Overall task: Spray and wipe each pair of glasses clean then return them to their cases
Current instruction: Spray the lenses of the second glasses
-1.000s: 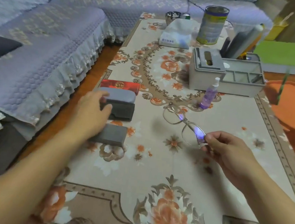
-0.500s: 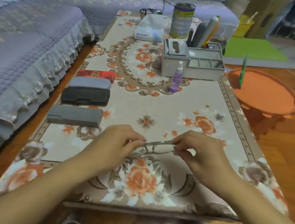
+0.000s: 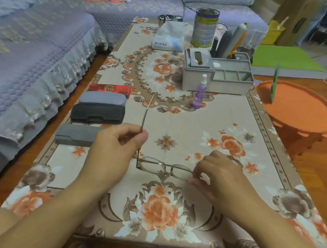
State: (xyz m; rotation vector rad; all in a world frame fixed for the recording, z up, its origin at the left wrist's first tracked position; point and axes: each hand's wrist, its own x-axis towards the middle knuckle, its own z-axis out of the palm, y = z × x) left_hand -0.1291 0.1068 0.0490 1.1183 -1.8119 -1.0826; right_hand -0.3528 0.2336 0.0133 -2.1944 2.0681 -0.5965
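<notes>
Left hand [image 3: 119, 145] pinching one unfolded temple arm; right hand [image 3: 217, 173] pinching the opposite end of the glasses [image 3: 163, 167]. Glasses held just above the floral table [image 3: 240, 120], near its front edge. Three cases [image 3: 99, 108] stacked along left edge; spray bottle [image 3: 200, 92] upright mid-table, beside grey organiser [image 3: 217, 73].

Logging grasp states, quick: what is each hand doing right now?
Left hand: pinches the opened temple arm of the glasses.
Right hand: pinches the glasses at their other end.
</notes>
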